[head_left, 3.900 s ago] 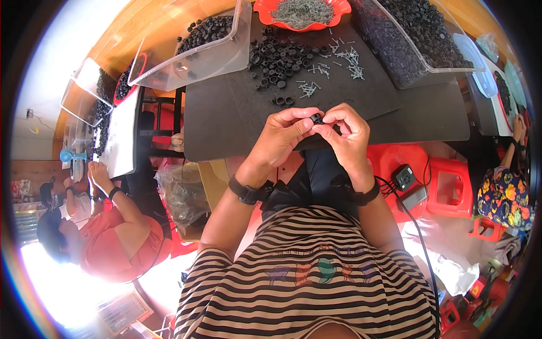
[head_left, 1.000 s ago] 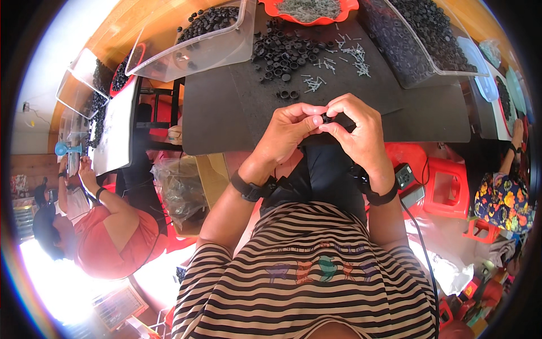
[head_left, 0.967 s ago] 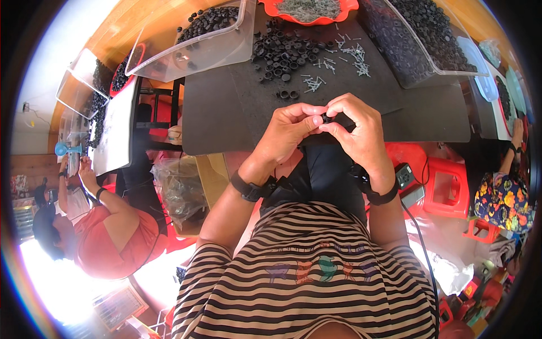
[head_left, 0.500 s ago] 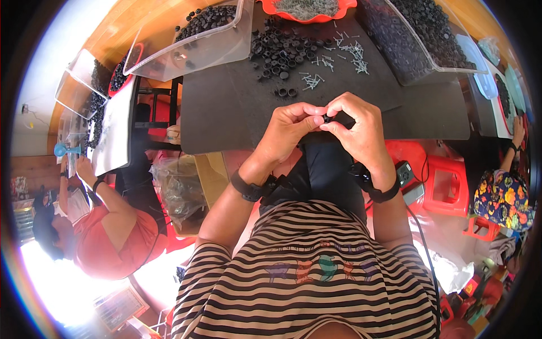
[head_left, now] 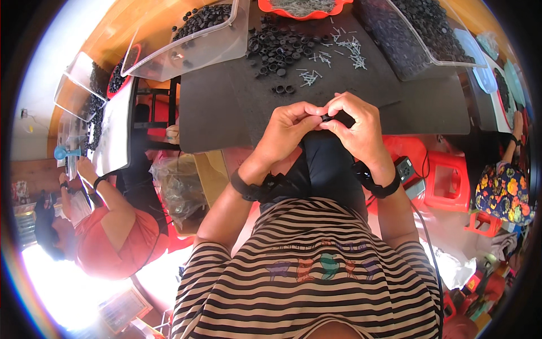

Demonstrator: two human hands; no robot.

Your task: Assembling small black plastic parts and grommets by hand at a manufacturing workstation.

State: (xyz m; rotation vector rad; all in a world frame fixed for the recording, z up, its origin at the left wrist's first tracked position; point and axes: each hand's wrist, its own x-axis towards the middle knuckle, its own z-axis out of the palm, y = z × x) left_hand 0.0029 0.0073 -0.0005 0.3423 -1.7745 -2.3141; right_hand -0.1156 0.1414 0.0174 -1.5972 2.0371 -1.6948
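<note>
A small black plastic part [head_left: 326,118] is pinched between both my hands above the near edge of the dark table [head_left: 220,113]. The thumb and forefinger of my left hand [head_left: 289,125] close on its left side. From the right, the fingertips of my right hand [head_left: 358,125] grip it too, and they cover most of it. Beyond my hands lies a heap of round black caps [head_left: 279,48], with a pair of caps [head_left: 283,89] set apart nearer me. Loose screws [head_left: 309,77] lie beside the heap, and more screws [head_left: 354,52] are scattered to its right.
A clear bin [head_left: 197,56] with black parts stands at the far left, another clear bin [head_left: 412,62] at the far right. Between them is a red bowl [head_left: 305,15] of screws. Other people work at both sides; a red stool [head_left: 446,181] stands right of me.
Both hands keep their pinch on the small black part with only slight finger movement. The view has shifted a little, so the table contents sit slightly higher and further left.
</note>
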